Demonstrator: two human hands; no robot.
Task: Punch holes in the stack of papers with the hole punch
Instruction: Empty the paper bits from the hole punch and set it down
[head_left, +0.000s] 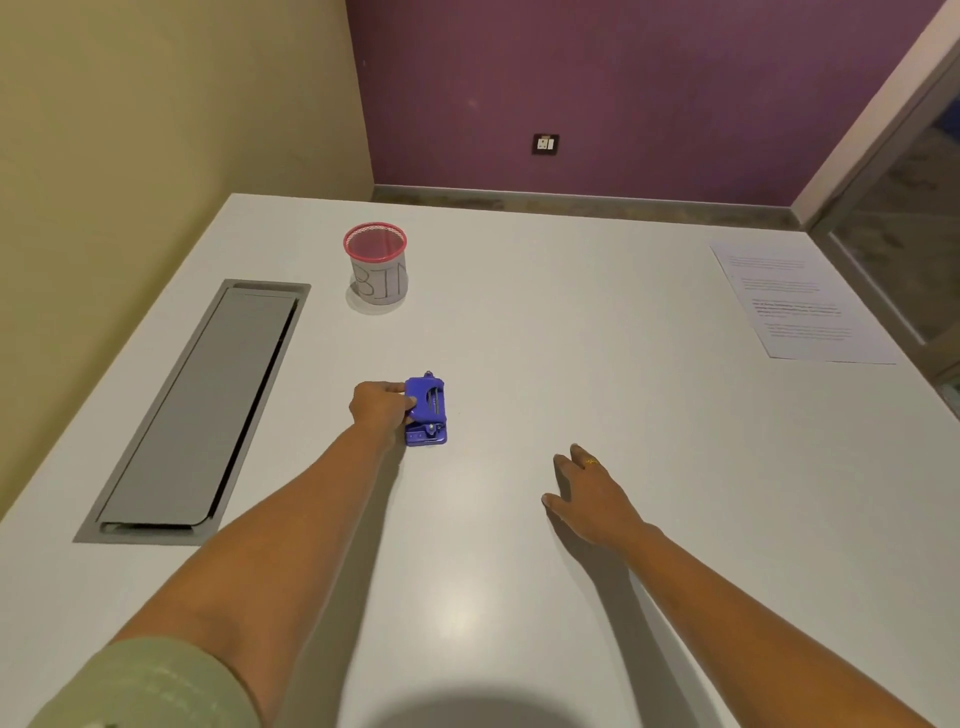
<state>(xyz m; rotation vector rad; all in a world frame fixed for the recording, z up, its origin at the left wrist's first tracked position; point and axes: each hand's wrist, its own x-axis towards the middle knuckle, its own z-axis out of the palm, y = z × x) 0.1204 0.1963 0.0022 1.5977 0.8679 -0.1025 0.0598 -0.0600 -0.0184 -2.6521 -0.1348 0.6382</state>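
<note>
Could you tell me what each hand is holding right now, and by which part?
The left hand grips the blue hole punch by its left side; the right hand holds nothing.

The punch (426, 410) sat mid-surface (519, 312), the bin (376, 265) behind it and a hatch (200, 410) to the left. The papers (800, 306) lay far right, well apart.

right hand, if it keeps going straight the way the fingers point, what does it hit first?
Probably nothing nearby. The right hand points up-left across bare table, passing right of the hole punch. Further on, that line may approach the bin; depth is unclear.
</note>
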